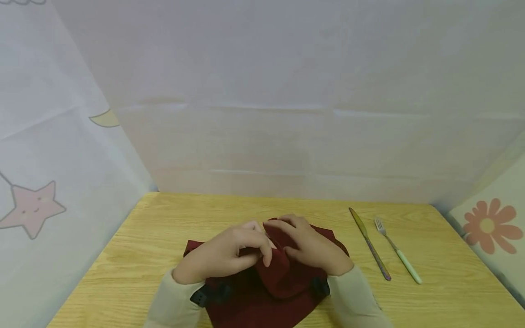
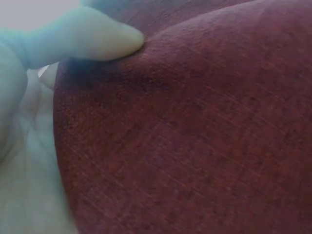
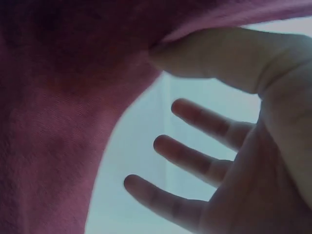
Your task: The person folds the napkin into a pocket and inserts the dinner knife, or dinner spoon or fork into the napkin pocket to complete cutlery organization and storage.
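Note:
A dark red cloth (image 1: 262,305) lies bunched on the table, its middle part lifted between the two hands. The left hand (image 1: 225,250) pinches a raised fold; in the left wrist view its thumb presses on the red fabric (image 2: 185,136), and the other fingers are mostly behind the cloth. The right hand (image 1: 309,243) holds the cloth from the other side. In the right wrist view the thumb of the right hand (image 3: 234,122) presses the cloth's edge (image 3: 73,107), while three fingers stand apart from it; the index finger is hidden behind the fabric.
To the right of the cloth lie a knife (image 1: 371,246) with a gold-coloured blade and a fork (image 1: 399,253) with a pale green handle. The wooden table (image 1: 135,250) reaches back to a pale hanging sheet (image 1: 262,136), with more printed sheeting at both sides.

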